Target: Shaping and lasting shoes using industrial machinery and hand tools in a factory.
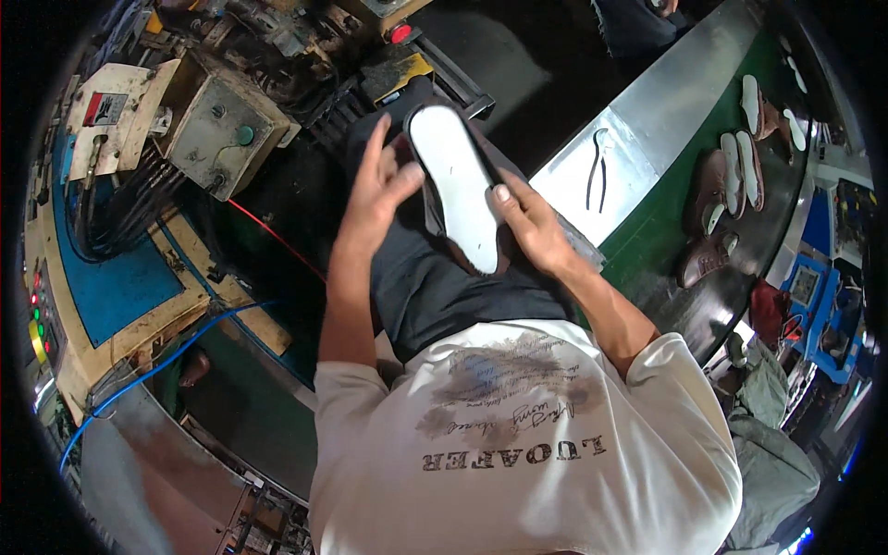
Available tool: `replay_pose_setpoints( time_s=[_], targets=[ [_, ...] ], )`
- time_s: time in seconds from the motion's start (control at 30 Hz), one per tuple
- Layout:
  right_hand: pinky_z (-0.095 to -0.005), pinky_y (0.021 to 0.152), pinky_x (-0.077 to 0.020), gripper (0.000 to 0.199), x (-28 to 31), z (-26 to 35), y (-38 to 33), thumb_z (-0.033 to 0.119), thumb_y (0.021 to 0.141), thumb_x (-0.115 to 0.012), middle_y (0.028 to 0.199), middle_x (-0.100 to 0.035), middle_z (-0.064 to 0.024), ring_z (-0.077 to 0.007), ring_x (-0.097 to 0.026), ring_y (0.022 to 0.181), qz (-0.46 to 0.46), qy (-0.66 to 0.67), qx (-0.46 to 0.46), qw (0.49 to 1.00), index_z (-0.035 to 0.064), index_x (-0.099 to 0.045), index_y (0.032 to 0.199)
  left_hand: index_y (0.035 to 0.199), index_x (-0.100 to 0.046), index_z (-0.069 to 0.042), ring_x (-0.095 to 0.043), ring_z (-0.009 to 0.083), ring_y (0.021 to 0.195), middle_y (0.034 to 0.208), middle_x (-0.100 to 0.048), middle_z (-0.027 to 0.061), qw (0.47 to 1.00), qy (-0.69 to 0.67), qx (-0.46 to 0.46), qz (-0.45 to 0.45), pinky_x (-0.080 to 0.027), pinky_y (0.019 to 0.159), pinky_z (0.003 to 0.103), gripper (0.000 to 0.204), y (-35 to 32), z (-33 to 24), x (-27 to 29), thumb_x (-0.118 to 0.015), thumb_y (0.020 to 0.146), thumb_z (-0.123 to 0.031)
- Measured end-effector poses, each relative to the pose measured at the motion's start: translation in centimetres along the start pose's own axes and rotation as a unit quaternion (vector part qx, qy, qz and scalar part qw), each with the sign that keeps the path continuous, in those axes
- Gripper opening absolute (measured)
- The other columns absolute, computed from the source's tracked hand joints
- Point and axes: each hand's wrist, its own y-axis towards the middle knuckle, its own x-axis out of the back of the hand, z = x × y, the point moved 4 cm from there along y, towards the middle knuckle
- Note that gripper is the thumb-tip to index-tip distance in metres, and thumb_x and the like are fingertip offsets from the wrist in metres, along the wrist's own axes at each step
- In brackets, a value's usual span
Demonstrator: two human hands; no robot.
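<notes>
A dark shoe upper point(451, 185) lies bottom up over my lap, its white insole facing me and its wider toe end pointing away. My right hand point(532, 222) grips its right side, thumb on the white insole's edge and fingers wrapped underneath. At the left side, my left hand point(377, 194) is open, one finger stretched up and the thumb apart, close to the shoe's edge. Whether its other fingers touch the shoe from behind cannot be seen. To the right, pliers point(598, 171) with dark handles rest on a shiny metal ledge point(647, 129).
Beyond the ledge runs a green belt point(666, 217) with brown shoes point(710, 190) and white-soled pieces point(747, 171) on it. A grimy machine with a metal control box point(222, 125) stands at left, with a blue hose point(166, 368) nearby. Another person's leg point(634, 28) shows at the top.
</notes>
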Motion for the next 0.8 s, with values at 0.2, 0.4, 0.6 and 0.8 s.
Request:
replay_pose_setpoints(
  time_s=[0.2,0.4,0.6,0.8],
  targets=[
    [-0.0466,0.124,-0.0406,0.080,-0.7,5.4,3.1,0.045,0.105,-0.071,0.156,-0.055,-0.0341,-0.0428,-0.053,0.148,0.029,-0.068,0.103,0.992,-0.0068,-0.046,0.160,0.153,-0.058,0.005,-0.062,0.0191,0.127,0.142,-0.065,0.0123,0.996,0.060,-0.004,0.062,-0.048,0.112,0.032,0.058,3.5,-1.7,-0.2,-0.073,0.105,-0.023],
    [-0.0499,0.122,-0.0398,0.080,-2.3,6.8,6.4,0.035,0.099,-0.079,0.150,-0.060,-0.0331,-0.0428,-0.050,0.148,-0.003,-0.120,0.144,0.982,-0.0061,-0.047,0.160,0.144,-0.066,0.003,-0.064,0.0196,0.124,0.134,-0.071,0.0135,0.981,0.160,-0.105,0.013,-0.049,0.110,0.034,0.049,2.7,-1.7,-0.7,-0.075,0.104,-0.024],
    [-0.0463,0.127,-0.0356,0.084,-1.8,6.3,6.0,0.036,0.101,-0.078,0.161,-0.052,-0.0286,-0.0398,-0.048,0.151,0.058,-0.110,0.174,0.977,-0.0027,-0.040,0.165,0.141,-0.070,0.001,-0.065,0.0200,0.123,0.133,-0.073,0.0127,0.983,0.144,-0.111,0.000,-0.049,0.110,0.035,0.044,2.9,-0.9,0.5,-0.075,0.103,-0.020],
    [-0.0442,0.132,-0.0305,0.105,1.2,5.3,7.9,0.056,0.100,-0.077,0.171,-0.038,-0.0261,-0.0341,-0.037,0.160,0.182,0.081,0.046,0.979,0.0018,-0.024,0.173,0.147,-0.066,0.002,-0.064,0.0184,0.125,0.138,-0.070,0.0118,0.995,0.009,-0.075,0.072,-0.049,0.110,0.033,0.050,2.2,-1.0,0.3,-0.076,0.103,-0.019]
  ],
)
